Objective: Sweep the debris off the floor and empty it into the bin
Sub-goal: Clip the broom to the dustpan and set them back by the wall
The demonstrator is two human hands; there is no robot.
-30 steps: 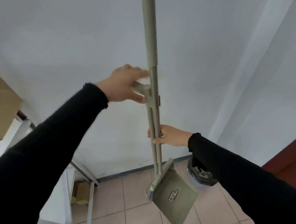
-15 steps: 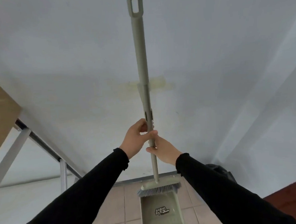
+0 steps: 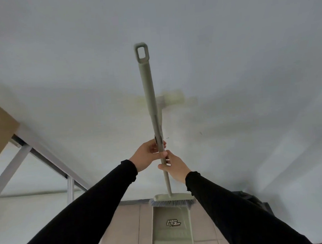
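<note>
A sage-green broom [image 3: 148, 89] stands upright in front of me, clipped to the handle of a matching dustpan [image 3: 172, 226] that rests on the tiled floor. Its grey bristles [image 3: 172, 202] sit at the top edge of the pan. My left hand [image 3: 148, 154] grips the paired handles near the clip, and my right hand [image 3: 174, 166] grips just below it; the two hands touch. A black-lined bin [image 3: 254, 202] stands at the wall to the right, mostly hidden by my right sleeve. No debris is visible.
A white wall [image 3: 229, 81] fills most of the view, with a yellowish stain behind the broom handle. A wooden table top [image 3: 0, 126] on a grey metal frame [image 3: 46, 157] stands at the left. Beige floor tiles [image 3: 132, 224] lie below.
My left hand came down from the upper clip to join the right on the handles. The broom and dustpan turned to face me and now tilt slightly left, with the handle's top loop lower in view.
</note>
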